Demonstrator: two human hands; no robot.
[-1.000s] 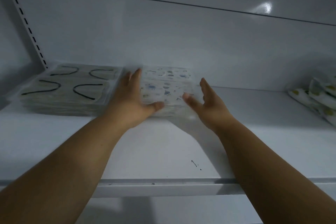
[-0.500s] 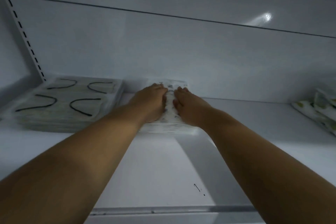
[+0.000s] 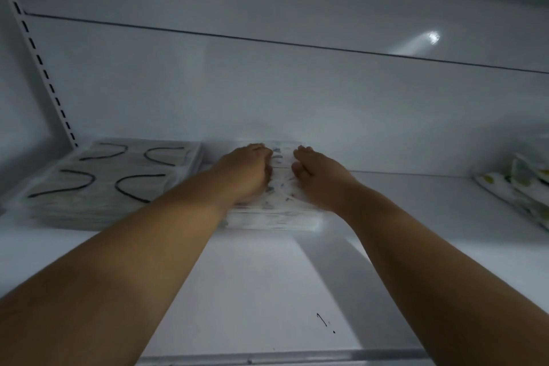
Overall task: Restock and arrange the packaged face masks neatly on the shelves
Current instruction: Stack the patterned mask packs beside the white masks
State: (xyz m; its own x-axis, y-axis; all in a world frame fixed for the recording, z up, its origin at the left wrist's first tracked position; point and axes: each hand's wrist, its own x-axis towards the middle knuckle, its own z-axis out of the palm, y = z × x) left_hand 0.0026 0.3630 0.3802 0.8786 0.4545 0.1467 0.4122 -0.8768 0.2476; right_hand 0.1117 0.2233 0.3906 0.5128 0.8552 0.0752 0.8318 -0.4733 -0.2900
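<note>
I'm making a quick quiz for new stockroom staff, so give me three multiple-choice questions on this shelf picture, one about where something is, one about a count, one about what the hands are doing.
1. Where does the speckled stack lie relative to the black-looped stack?
A. To its right
B. On top of it
C. To its left

2. How many black loops show on top of the black-looped stack?
A. Two
B. Four
C. Six

3. What are the left hand and right hand doing?
A. Hanging clear of the shelf
B. Both resting on top of the speckled stack
C. Each lifting a pack from another stack

Answers: 1 A, it sits just right of that stack on the same shelf. 2 B, two rows of two loops show. 3 B, both hands lie on the stack's top, fingers towards the back wall.
</note>
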